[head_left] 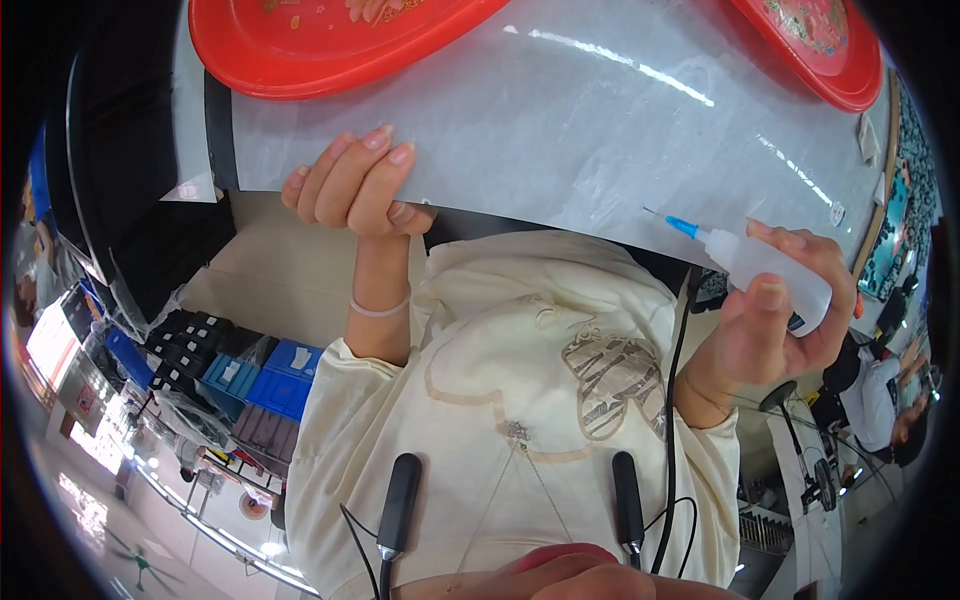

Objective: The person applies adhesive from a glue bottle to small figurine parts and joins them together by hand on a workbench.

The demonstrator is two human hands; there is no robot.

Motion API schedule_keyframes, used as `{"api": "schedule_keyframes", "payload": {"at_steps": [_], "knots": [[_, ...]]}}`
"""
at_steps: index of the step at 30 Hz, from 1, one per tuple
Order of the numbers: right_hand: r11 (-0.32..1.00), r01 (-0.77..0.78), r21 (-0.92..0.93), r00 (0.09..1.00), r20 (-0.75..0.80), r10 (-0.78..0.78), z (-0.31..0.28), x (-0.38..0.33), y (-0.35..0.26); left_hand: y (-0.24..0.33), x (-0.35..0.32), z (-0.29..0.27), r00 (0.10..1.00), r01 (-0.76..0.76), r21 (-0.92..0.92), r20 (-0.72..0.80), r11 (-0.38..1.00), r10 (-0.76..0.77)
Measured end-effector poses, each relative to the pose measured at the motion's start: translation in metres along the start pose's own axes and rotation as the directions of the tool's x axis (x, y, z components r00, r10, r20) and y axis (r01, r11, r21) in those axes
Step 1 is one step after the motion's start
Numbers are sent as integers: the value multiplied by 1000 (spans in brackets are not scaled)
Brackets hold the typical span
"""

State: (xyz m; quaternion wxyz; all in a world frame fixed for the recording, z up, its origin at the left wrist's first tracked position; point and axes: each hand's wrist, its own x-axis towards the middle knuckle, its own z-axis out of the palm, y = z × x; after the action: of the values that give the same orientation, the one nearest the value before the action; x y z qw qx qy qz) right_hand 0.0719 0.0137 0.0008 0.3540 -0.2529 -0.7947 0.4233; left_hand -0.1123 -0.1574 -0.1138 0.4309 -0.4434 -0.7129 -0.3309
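In my right hand (pixel 770 300) is a translucent white squeeze bottle (pixel 775 275), with fingers and thumb wrapped round its body. A blue-hubbed needle tip (pixel 682 226) on its nozzle points left, over the table's near edge. My left hand (pixel 355 190) is closed at that same edge, further left, its fingers curled and the thumb tucked against them. Whatever may be between its fingertips is too small or hidden to make out. The pale, glossy tabletop (pixel 480 130) lies in front of both hands.
A red tray (pixel 300 80) is at the far left of the table, and another red tray (pixel 835 85) at the far right. A black cable (pixel 676 400) hangs down my front. Blue bins (pixel 285 378) stand lower left. Another person (pixel 870 395) is at the right.
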Motion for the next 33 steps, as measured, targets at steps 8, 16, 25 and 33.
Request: {"api": "schedule_keyframes", "payload": {"at_steps": [8, 16, 25, 33], "knots": [[998, -19, 61, 999, 28, 17, 6, -1, -2, 1, 0, 1, 1000, 14, -6, -5, 1000, -14], [996, -29, 85, 1000, 8, 28, 6, -2, 0, 1, 1, -1, 1000, -3, 28, 9, 1000, 3], [994, -83, 72, 997, 0, 84, -4, -3, -1, 2, 1, 1, 1000, -7, 34, -16, 999, 8], [984, -4, 176, 955, -292, 56, -14, -5, 19, 3, 2, 4, 999, -11, 42, -43, 999, 13]]}}
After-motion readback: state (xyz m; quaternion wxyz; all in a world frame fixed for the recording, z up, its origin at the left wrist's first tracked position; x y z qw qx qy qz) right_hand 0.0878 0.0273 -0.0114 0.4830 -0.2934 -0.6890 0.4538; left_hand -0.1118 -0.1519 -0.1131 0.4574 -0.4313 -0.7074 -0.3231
